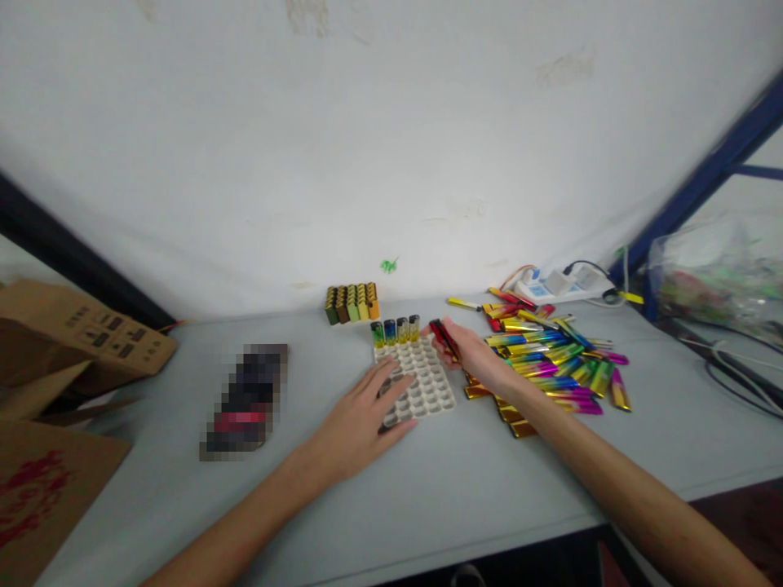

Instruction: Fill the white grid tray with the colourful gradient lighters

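A cream tray (431, 390) with rows of round holes lies on the grey table. Several lighters (395, 330) stand upright in its far row. My left hand (367, 412) rests flat on the tray's near left part, fingers spread. My right hand (470, 350) hovers at the tray's far right corner, closed on a red and dark lighter (441, 334). To the right lies a heap of shiny multicoloured lighters (554, 359).
A block of several yellow and green lighters (351, 302) stands against the white wall. A blurred dark object (248, 399) lies at left. Cardboard boxes (73, 334) sit far left. A white power strip (559, 284), cables and a plastic bag (715, 273) occupy the right.
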`<state>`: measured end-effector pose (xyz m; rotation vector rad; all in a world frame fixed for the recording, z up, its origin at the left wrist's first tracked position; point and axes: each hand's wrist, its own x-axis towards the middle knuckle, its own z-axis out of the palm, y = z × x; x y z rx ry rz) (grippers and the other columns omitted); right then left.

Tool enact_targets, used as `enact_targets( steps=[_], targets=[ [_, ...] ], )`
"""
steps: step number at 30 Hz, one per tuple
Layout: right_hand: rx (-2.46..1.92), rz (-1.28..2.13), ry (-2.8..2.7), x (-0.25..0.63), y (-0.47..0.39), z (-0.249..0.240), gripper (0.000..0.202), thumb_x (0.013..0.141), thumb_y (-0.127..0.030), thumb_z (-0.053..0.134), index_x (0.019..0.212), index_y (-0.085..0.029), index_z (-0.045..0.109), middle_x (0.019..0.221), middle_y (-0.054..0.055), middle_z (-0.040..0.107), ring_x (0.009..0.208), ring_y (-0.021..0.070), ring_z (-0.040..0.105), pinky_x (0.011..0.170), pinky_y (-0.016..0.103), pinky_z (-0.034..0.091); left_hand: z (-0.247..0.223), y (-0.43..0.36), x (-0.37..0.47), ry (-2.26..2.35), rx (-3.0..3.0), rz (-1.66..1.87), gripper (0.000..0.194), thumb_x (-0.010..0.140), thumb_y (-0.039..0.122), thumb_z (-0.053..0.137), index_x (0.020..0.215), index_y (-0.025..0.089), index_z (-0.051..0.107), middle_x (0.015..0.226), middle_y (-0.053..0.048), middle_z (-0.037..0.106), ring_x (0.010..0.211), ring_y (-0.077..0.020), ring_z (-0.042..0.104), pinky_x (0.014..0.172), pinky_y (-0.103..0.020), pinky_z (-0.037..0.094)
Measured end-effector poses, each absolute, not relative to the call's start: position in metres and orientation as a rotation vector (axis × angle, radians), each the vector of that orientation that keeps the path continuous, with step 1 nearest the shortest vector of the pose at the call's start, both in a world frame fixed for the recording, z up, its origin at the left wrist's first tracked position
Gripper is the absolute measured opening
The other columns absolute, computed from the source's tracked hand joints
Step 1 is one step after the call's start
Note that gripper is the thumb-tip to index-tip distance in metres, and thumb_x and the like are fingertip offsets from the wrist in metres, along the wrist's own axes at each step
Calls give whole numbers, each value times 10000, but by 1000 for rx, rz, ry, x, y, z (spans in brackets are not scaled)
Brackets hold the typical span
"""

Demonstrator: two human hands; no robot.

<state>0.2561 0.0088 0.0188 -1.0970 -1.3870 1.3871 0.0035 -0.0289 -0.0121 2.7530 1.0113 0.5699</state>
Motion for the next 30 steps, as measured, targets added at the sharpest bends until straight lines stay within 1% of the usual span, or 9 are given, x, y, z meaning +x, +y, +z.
enact_targets(
  steps=[3, 7, 10, 13, 17, 21, 26, 28, 30],
  targets=[
    [-1059, 1191, -1583, 270, 19, 21, 428, 943, -622, 567, 1004, -204, 634, 782, -8, 578, 710, 145, 545, 644, 264, 466, -12, -30, 4, 1002, 2743, 591, 520, 1000, 449, 609, 1473, 248, 532, 1582, -142, 447, 1494, -322, 415, 1222, -525, 410],
    [-1005, 1058, -1658, 282, 34, 25, 373, 898, -549, 692, 1016, -209, 596, 894, 32, 716, 835, 182, 668, 803, 324, 545, -12, -31, 4, 1010, 2739, 591, 526, 1002, 454, 605, 1482, 253, 525, 1590, -139, 439, 1498, -324, 408, 1221, -526, 410],
    [-1017, 1037, -1643, 281, 47, 22, 385, 892, -563, 697, 1012, -224, 560, 955, 54, 766, 885, 207, 719, 839, 372, 586, -10, -31, 4, 1009, 2743, 563, 528, 1008, 462, 592, 1486, 253, 518, 1593, -142, 432, 1503, -326, 399, 1222, -536, 407],
    [-1048, 1011, -1676, 275, 57, 13, 372, 910, -570, 667, 1014, -236, 539, 988, 62, 773, 876, 215, 740, 797, 388, 618, -9, -31, 5, 1009, 2744, 545, 521, 1011, 463, 585, 1479, 241, 522, 1582, -151, 435, 1505, -321, 396, 1223, -530, 409],
    [-1104, 850, -1773, 273, 63, 3, 308, 939, -517, 640, 1021, -238, 537, 976, 72, 769, 917, 231, 751, 809, 393, 631, -9, -31, 5, 1011, 2729, 550, 522, 1001, 453, 604, 1464, 221, 536, 1578, -165, 436, 1505, -331, 395, 1225, -528, 405],
    [-1094, 791, -1952, 279, 61, -1, 233, 962, -405, 625, 1088, -239, 521, 1020, 83, 778, 930, 241, 760, 826, 406, 620, -10, -31, 5, 1014, 2727, 557, 524, 999, 459, 605, 1463, 225, 531, 1582, -167, 429, 1509, -332, 387, 1226, -536, 401],
    [-1120, 642, -2159, 289, 60, 4, 265, 963, -348, 634, 1188, -229, 559, 1128, 106, 773, 1046, 255, 745, 910, 419, 580, -10, -31, 6, 1014, 2733, 557, 520, 995, 445, 616, 1460, 229, 534, 1578, -163, 441, 1504, -333, 396, 1219, -541, 410],
    [-1088, 639, -2211, 297, 63, 9, 309, 959, -354, 646, 1233, -229, 581, 1165, 96, 768, 1079, 243, 736, 946, 406, 565, -11, -31, 5, 1020, 2731, 577, 514, 991, 438, 625, 1457, 238, 539, 1578, -156, 445, 1501, -335, 401, 1213, -543, 418],
    [-1106, 597, -2221, 307, 70, 15, 287, 973, -342, 622, 1232, -218, 620, 1176, 92, 768, 1078, 229, 735, 962, 384, 557, -12, -31, 5, 1024, 2731, 585, 520, 989, 441, 628, 1462, 244, 536, 1579, -151, 446, 1499, -335, 405, 1211, -539, 422]
  ],
)
